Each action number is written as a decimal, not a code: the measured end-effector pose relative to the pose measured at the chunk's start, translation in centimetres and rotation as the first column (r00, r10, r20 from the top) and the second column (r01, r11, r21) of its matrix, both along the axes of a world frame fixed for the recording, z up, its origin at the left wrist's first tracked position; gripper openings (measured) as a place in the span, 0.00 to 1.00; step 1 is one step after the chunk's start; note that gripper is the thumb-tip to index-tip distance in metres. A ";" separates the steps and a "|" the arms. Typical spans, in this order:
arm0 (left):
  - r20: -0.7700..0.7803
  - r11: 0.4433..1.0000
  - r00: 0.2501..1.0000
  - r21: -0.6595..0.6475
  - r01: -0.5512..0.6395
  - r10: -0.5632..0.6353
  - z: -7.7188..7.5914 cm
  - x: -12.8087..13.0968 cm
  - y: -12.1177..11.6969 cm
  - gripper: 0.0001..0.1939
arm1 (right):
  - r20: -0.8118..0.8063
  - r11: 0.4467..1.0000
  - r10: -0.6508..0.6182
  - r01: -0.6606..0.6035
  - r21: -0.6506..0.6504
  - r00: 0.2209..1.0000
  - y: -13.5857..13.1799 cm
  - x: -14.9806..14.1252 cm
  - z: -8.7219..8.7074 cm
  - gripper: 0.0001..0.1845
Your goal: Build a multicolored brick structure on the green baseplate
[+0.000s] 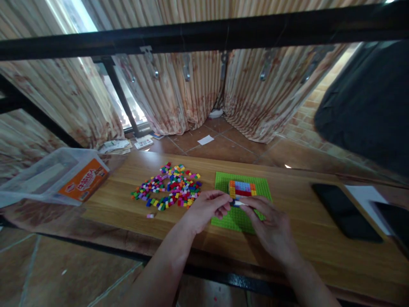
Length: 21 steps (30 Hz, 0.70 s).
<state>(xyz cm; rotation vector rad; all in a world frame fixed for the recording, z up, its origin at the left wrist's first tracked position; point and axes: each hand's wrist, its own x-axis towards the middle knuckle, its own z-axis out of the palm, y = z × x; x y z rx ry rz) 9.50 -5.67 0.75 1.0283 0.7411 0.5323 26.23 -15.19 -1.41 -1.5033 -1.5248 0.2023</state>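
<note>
Both hands meet above the green baseplate (264,184). My left hand (211,205) comes from the left, thumb and index finger pinched at the dark end of a small dark-and-white piece, seemingly toy bricks (237,203). At the white end, the fingers of my right hand (269,219) close from the right. Whether it is one piece or two bricks pressed together, I cannot tell. Just behind the fingers, a block of joined toy bricks (243,186) in orange, yellow, light blue and red stands on the baseplate; my hands hide its near side.
Left of the baseplate lies a heap of loose coloured bricks (174,186), with one pink-and-white brick (150,216) apart. A clear plastic bin (35,187) with an orange label stands far left. A black phone (347,211) and white paper (367,200) lie right. A dark bar (204,34) crosses above.
</note>
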 end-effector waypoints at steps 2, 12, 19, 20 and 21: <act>-0.024 0.994 0.995 0.052 -0.098 0.100 -0.2 0.1 0.4 0.15 | -0.057 0.991 -0.134 0.132 -0.037 0.989 -0.2 1.6 -0.1 0.10; -0.235 0.877 0.922 0.445 -0.180 0.308 -2.6 2.0 0.5 0.09 | -0.148 0.953 -0.232 0.194 -0.234 0.961 -0.2 3.5 -1.3 0.15; -0.231 0.839 0.923 0.523 -0.148 0.307 -4.2 3.4 1.1 0.07 | -0.244 0.944 -0.238 0.165 -0.287 0.940 0.5 3.6 -2.3 0.12; -0.232 0.835 0.922 0.530 -0.148 0.310 -4.3 3.6 1.1 0.07 | -0.271 0.944 -0.247 0.167 -0.284 0.931 0.7 3.6 -2.5 0.11; -0.232 0.832 0.920 0.535 -0.150 0.315 -4.4 3.7 1.2 0.07 | -0.302 0.945 -0.255 0.171 -0.277 0.919 0.8 3.6 -2.6 0.12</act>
